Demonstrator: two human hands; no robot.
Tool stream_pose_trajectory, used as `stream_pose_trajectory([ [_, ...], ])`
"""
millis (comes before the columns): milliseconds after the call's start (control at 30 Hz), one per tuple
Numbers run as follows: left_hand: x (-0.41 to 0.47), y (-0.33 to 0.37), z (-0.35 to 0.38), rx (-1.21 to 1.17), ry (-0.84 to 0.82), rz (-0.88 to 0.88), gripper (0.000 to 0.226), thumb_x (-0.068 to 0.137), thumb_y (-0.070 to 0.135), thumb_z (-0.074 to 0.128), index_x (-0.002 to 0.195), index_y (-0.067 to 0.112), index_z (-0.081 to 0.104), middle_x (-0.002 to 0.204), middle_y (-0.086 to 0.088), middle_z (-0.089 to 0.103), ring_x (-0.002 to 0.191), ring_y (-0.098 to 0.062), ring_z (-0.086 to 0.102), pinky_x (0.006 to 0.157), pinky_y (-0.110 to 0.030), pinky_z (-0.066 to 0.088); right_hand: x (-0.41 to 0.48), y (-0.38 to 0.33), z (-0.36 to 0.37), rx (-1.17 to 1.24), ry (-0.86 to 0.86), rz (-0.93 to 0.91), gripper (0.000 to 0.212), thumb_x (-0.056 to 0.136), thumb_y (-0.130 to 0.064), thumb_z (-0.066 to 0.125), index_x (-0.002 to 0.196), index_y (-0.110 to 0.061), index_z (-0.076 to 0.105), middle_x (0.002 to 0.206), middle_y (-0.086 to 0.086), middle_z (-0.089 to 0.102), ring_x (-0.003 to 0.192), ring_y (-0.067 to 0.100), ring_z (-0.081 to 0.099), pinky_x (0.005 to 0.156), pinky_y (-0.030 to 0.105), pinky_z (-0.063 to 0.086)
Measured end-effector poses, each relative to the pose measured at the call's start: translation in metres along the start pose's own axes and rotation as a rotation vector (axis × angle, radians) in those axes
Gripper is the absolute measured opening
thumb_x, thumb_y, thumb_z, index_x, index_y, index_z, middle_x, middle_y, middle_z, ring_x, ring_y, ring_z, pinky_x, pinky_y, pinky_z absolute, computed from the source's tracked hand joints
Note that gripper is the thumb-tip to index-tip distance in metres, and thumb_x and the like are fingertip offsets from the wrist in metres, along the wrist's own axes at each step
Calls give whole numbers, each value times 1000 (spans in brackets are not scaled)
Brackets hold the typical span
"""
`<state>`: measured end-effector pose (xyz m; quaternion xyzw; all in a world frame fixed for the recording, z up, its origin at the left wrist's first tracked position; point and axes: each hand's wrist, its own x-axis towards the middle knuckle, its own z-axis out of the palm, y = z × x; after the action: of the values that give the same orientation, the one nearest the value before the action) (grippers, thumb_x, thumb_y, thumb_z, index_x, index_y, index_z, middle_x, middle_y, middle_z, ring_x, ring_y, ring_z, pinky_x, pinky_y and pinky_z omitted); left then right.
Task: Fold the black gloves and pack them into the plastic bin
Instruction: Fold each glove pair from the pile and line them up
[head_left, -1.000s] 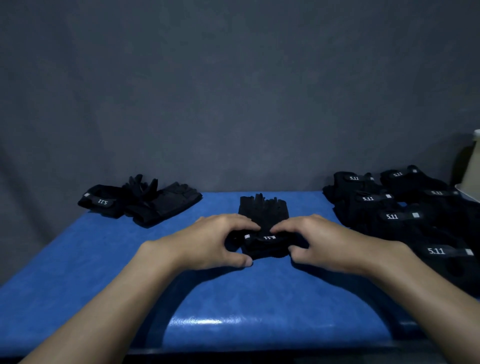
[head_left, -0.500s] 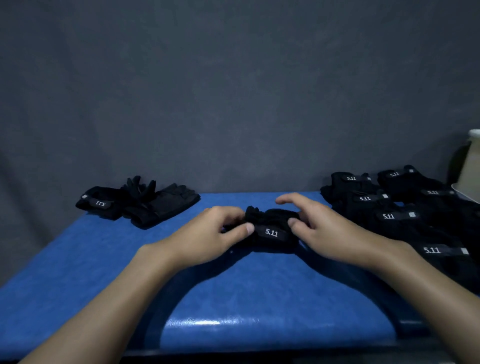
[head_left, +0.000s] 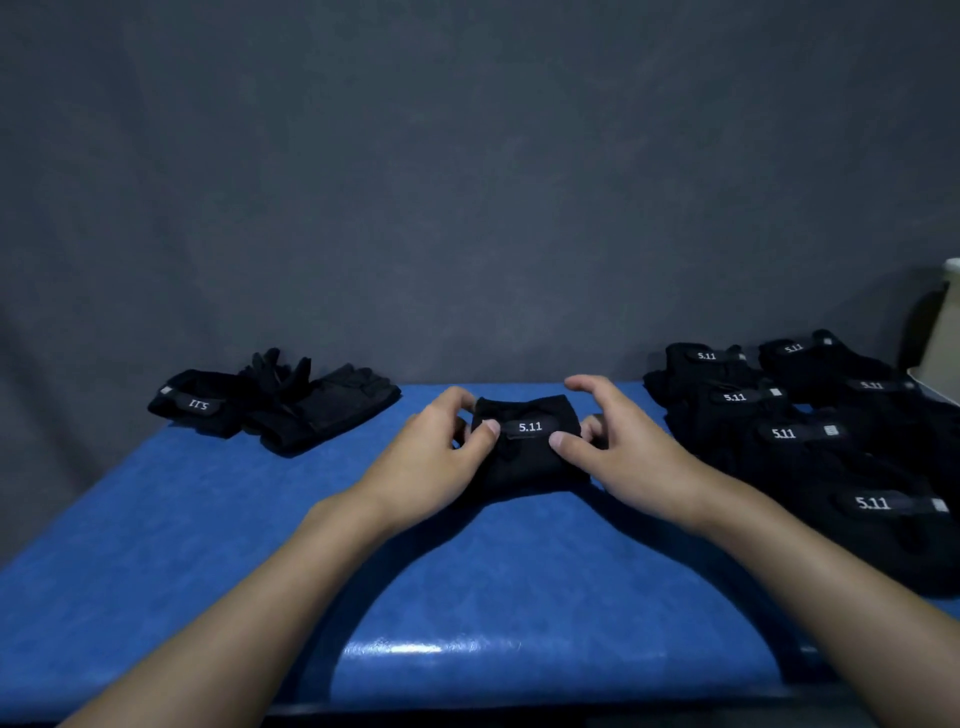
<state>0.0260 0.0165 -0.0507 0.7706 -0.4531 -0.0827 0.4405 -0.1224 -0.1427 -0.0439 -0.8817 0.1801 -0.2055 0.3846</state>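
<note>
Left grip (head_left: 431, 462) and right grip (head_left: 623, 452) both pinch the folded glove (head_left: 524, 467) on the tabletop (head_left: 208, 519); I judge releasing unevenly could let it spring open

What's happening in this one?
A person holds a black glove, folded into a small bundle with its 5.11 label up, mid blue table. The left hand pinches its left end, the right hand its right. At far left lie loose gloves; a pile of folded gloves sits at right.
</note>
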Motion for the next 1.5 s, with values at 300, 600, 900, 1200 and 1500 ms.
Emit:
stream_pose_trajectory([
  [300, -1, -6, -8, 27, -63, 15, 59, 74, 59, 67, 126, 51, 39, 115, 10, 61, 106, -6, 61, 96, -33, 50, 10, 5, 14, -78, 146, 13, 47, 92, -34, 63, 134, -26, 41, 67, -6, 51, 63, 8, 51, 65, 26, 46],
  [600, -2, -14, -4, 25, -134, 77, 56, 78, 42, 77, 121, 53, 43, 104, 11, 68, 102, -11, 65, 94, -40, 52, 2, 1, 13, -114, 158, 52, 56, 90, -41, 62, 138, -25, 37, 85, -6, 55, 80, 10, 56, 77, 29, 49],
  [900, 33, -17, 13, 136, -97, 91, 55, 77, 56, 69, 123, 56, 39, 109, 32, 57, 113, -8, 56, 107, -46, 39, -50, -8, 11, -537, 75, 157, 95, 90, -60, 51, 154, -13, -1, 153, 1, 26, 143, 18, 20, 117, 32, 20],
  [1200, 100, -13, 45, 203, -129, 148, 57, 80, 50, 70, 127, 50, 37, 113, 19, 59, 115, -15, 56, 106, -50, 37, -53, -1, 18, -676, 127, 245, 84, 94, -63, 34, 154, -12, 7, 157, 1, 22, 147, 16, 14, 121, 30, 9],
  [1500, 136, -7, 58, 170, -191, 139, 70, 72, 62, 67, 131, 52, 31, 120, 23, 56, 120, -12, 54, 107, -55, 37, -53, -1, 18, -669, 138, 242, 83, 92, -64, 34, 153, -13, 11, 156, -2, 20, 146, 14, 12, 120, 31, 5],
])
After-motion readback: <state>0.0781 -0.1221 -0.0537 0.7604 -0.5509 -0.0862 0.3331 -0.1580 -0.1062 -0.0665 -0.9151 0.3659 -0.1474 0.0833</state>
